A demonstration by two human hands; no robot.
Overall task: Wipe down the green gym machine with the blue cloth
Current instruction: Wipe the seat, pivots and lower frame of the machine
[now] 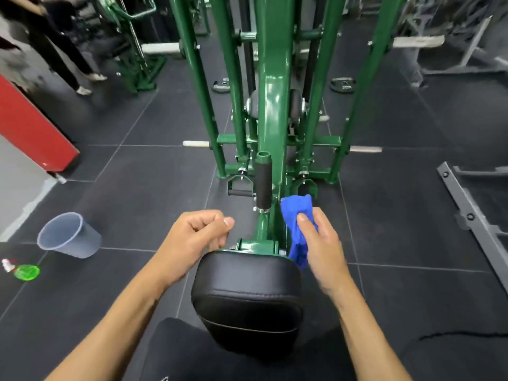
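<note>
While the head camera looks down along the green gym machine [270, 105], both bare forearms reach forward over its black padded seat [247, 298]. The right hand [321, 248] grips the blue cloth [298, 215], thumb pressed on top of the bunched fabric. The cloth sits against the right side of the machine's central green beam, just past the seat's front right corner, with a tail hanging down beside the seat edge. The left hand [198, 237] is curled into a fist with nothing in it, hovering just left of the beam near the seat's front edge. The hands are apart, one on each side of the beam. A black foam-wrapped post [263, 182] stands just ahead of them. On the dark tiled floor to the left are a translucent grey bucket [68, 235] and a green spray bottle [26, 271]. A person's legs [63, 56] show at upper left.
</note>
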